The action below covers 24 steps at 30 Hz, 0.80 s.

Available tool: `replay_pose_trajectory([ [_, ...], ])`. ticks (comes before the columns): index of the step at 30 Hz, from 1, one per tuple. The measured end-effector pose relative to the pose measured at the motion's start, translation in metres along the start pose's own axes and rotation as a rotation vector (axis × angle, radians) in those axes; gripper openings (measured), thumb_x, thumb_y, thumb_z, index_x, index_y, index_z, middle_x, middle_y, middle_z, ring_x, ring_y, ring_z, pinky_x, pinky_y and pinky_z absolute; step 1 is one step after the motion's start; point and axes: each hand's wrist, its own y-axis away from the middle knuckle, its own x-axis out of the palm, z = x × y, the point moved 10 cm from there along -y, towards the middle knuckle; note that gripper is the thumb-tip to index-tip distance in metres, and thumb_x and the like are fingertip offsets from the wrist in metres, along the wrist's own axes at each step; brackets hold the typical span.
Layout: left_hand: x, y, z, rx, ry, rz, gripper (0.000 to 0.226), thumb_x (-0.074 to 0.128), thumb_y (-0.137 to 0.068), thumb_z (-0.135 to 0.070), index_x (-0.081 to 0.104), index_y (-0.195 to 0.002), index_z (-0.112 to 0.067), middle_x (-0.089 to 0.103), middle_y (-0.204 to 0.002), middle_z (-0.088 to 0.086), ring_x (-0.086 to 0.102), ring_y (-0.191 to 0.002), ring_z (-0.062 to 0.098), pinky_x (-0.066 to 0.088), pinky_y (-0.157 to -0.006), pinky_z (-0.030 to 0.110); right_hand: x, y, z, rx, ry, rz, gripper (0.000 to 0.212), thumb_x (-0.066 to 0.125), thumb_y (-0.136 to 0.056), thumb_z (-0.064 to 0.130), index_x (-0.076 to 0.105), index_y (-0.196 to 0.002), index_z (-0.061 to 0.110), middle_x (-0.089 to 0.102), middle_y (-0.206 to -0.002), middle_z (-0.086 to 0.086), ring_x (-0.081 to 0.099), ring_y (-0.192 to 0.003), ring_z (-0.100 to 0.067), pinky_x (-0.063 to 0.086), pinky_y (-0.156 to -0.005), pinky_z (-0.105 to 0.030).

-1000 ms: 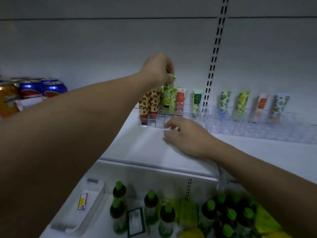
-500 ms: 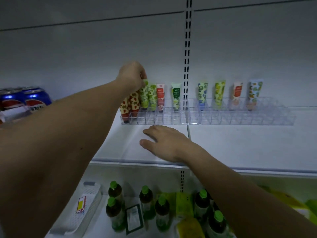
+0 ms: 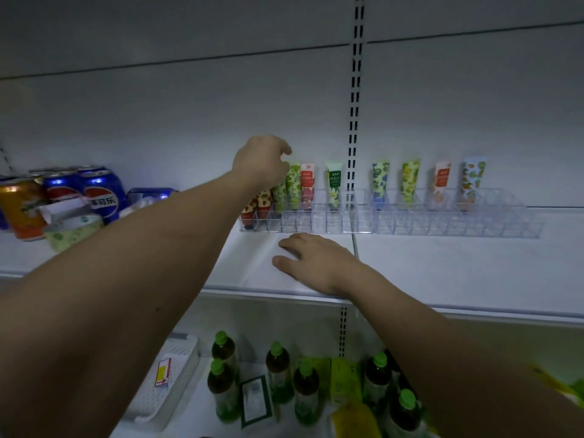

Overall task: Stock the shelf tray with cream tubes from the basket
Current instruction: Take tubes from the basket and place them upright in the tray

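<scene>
The left hand [image 3: 262, 162] reaches to the left end of the clear shelf tray [image 3: 392, 224], its fingers curled down over the tops of the green cream tubes [image 3: 292, 184] standing there; whether it actually pinches one cannot be told, since the fingertips are hidden behind the knuckles. The right hand [image 3: 311, 262] lies flat, fingers spread and relaxed, on the white shelf [image 3: 458, 267] just in front of the tray. More tubes stand upright in the tray's back compartments, spaced toward the right. Soda cans [image 3: 94, 192] sit at the shelf's left. Behind is a pale back panel with a slotted upright [image 3: 354, 121]. Below, green-capped bottles [image 3: 221, 374] stand beside a white basket [image 3: 172, 379].
</scene>
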Motion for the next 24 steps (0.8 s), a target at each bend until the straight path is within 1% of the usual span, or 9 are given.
replay_pose_trajectory([
  [4, -0.027, 0.046, -0.019, 0.012, 0.077, 0.044, 0.033, 0.057, -0.093, -0.025, 0.06, -0.126, -0.022, 0.062, -0.125, 0.002, 0.057, -0.108, 0.02, 0.047, -0.092, 0.035, -0.014, 0.025, 0.006, 0.065, 0.007, -0.057, 0.043, 0.04, -0.1, 0.038, 0.052, -0.131, 0.012, 0.048, -0.134, -0.013, 0.049, -0.12, -0.032, 0.043, -0.1, -0.042],
  [8, -0.046, 0.111, -0.025, -0.012, 0.187, 0.057, 0.031, 0.057, -0.09, -0.02, 0.065, -0.12, -0.021, 0.066, -0.119, 0.001, 0.06, -0.099, 0.016, 0.05, -0.087, 0.03, -0.038, 0.069, 0.019, 0.068, -0.027, -0.122, 0.034, 0.053, -0.096, 0.028, 0.057, -0.127, 0.015, 0.054, -0.133, -0.011, 0.054, -0.114, -0.026, 0.045, -0.096, -0.035],
  [11, -0.046, 0.173, -0.028, -0.007, 0.26, 0.104, 0.027, 0.059, -0.089, -0.021, 0.069, -0.113, -0.022, 0.068, -0.109, -0.001, 0.059, -0.091, 0.01, 0.045, -0.082, 0.02, -0.051, 0.111, 0.034, 0.059, -0.145, -0.164, 0.02, 0.054, -0.097, 0.025, 0.064, -0.111, 0.016, 0.066, -0.113, -0.007, 0.061, -0.09, -0.017, 0.047, -0.079, -0.029],
  [13, -0.042, 0.217, -0.025, -0.013, 0.326, 0.146, 0.024, 0.06, -0.089, -0.023, 0.07, -0.111, -0.023, 0.066, -0.1, -0.004, 0.058, -0.083, 0.005, 0.042, -0.073, 0.01, -0.043, 0.137, 0.045, 0.066, -0.199, -0.144, 0.016, 0.052, -0.098, 0.027, 0.064, -0.106, 0.019, 0.069, -0.097, -0.002, 0.065, -0.078, -0.015, 0.051, -0.067, -0.028],
  [15, -0.034, 0.258, -0.017, -0.042, 0.391, 0.196, 0.021, 0.059, -0.092, -0.025, 0.069, -0.11, -0.024, 0.063, -0.096, -0.007, 0.056, -0.079, -0.001, 0.037, -0.062, 0.002, -0.019, 0.156, 0.055, 0.085, -0.218, -0.103, 0.015, 0.051, -0.098, 0.03, 0.064, -0.099, 0.021, 0.068, -0.087, 0.0, 0.066, -0.072, -0.013, 0.048, -0.056, -0.024],
  [16, -0.025, 0.275, -0.012, -0.069, 0.435, 0.222, 0.019, 0.058, -0.093, -0.024, 0.069, -0.109, -0.025, 0.064, -0.095, -0.008, 0.055, -0.077, -0.003, 0.037, -0.059, 0.001, -0.002, 0.163, 0.055, 0.099, -0.213, -0.073, 0.016, 0.051, -0.098, 0.03, 0.064, -0.094, 0.022, 0.068, -0.085, 0.001, 0.067, -0.069, -0.013, 0.046, -0.052, -0.023],
  [19, 0.018, 0.315, 0.011, -0.2, 0.575, 0.296, 0.017, 0.057, -0.093, -0.021, 0.069, -0.106, -0.021, 0.067, -0.092, -0.005, 0.054, -0.07, 0.001, 0.042, -0.054, 0.01, 0.067, 0.172, 0.044, 0.17, -0.234, 0.079, 0.019, 0.052, -0.097, 0.028, 0.061, -0.082, 0.023, 0.071, -0.085, -0.001, 0.066, -0.063, -0.013, 0.045, -0.047, -0.022],
  [22, 0.085, 0.359, 0.029, -0.338, 0.625, 0.405, 0.017, 0.059, -0.093, -0.02, 0.071, -0.101, -0.012, 0.067, -0.086, 0.002, 0.055, -0.063, 0.004, 0.043, -0.05, 0.015, 0.146, 0.178, 0.023, 0.274, -0.26, 0.213, 0.024, 0.052, -0.095, 0.025, 0.069, -0.09, 0.009, 0.073, -0.09, -0.01, 0.066, -0.062, -0.019, 0.048, -0.047, -0.022],
  [24, 0.141, 0.396, 0.038, -0.412, 0.592, 0.542, 0.016, 0.06, -0.091, -0.017, 0.072, -0.098, -0.009, 0.07, -0.091, 0.009, 0.059, -0.068, 0.009, 0.044, -0.053, 0.018, 0.199, 0.185, 0.005, 0.344, -0.272, 0.319, 0.029, 0.049, -0.096, 0.022, 0.069, -0.101, 0.001, 0.073, -0.093, -0.013, 0.068, -0.065, -0.023, 0.048, -0.05, -0.024],
])
